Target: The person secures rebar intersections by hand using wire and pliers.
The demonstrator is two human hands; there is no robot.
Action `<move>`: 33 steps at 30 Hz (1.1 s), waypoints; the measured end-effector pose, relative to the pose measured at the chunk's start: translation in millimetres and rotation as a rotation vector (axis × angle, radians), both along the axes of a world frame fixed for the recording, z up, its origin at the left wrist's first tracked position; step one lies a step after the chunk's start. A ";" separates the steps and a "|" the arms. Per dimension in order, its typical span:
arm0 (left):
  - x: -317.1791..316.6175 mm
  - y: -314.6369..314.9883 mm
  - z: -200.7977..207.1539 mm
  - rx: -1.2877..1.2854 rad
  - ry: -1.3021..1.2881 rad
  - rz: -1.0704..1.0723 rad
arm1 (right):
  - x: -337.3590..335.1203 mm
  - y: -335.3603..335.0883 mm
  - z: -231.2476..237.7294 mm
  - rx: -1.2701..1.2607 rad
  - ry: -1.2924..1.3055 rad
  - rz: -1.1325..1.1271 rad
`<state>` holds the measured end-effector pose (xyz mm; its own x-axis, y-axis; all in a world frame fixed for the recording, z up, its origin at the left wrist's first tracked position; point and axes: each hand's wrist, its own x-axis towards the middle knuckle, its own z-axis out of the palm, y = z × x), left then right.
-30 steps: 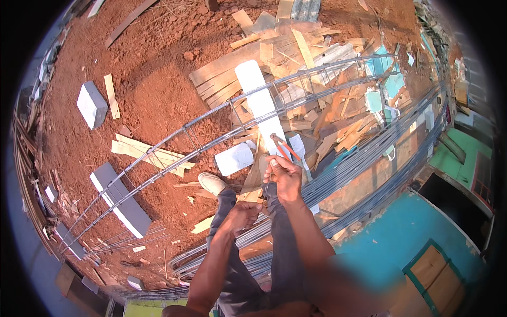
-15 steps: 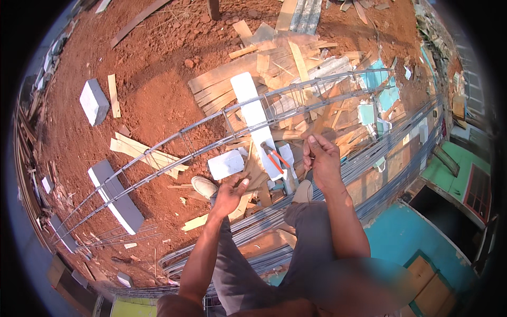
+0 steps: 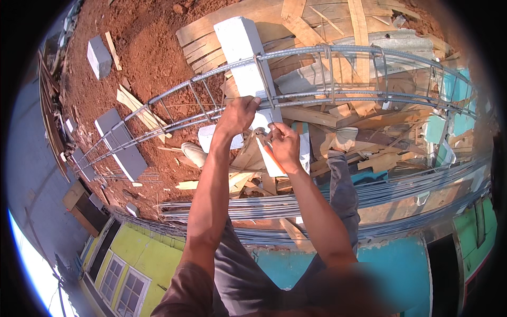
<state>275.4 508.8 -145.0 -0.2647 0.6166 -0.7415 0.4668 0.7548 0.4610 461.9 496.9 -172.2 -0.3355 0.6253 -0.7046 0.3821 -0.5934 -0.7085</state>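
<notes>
A long rebar cage (image 3: 311,96) of steel bars and stirrups stretches across the view, resting over white blocks. My left hand (image 3: 237,117) is closed on its near bar, beside a stirrup above the upright-lying white block (image 3: 240,45). Just nearer, my right hand (image 3: 285,145) has its fingers pinched close below the bar; what they hold is too small to make out. Partly covered by that hand, pincers with orange handles (image 3: 272,154) lie on the near end of the white block.
Wood planks (image 3: 359,31) and broken boards litter the ground beyond the cage. Grey blocks (image 3: 124,150) stand on red soil at left. A bundle of steel bars (image 3: 253,205) runs across near my legs. Another white block (image 3: 211,138) lies by my left foot.
Both hands have moved forward to the rebar cage, and my left hand has taken hold of it. My right hand has come left, over the pincers. The view has shifted closer to the cage.
</notes>
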 end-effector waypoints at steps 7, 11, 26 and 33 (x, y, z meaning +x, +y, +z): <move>16.4 4.8 -15.8 0.068 -0.080 -0.008 | -0.8 23.4 -2.4 -0.048 0.109 -0.212; 16.6 12.5 -15.7 0.056 -0.220 0.081 | -0.2 31.0 -10.4 -0.039 0.097 -0.095; 47.9 -6.1 -25.5 0.350 0.112 0.021 | -27.8 1.7 -23.6 0.568 -0.020 -0.012; 63.7 -1.3 -18.8 0.415 0.421 -0.164 | -20.1 4.6 -26.0 0.579 -0.014 0.016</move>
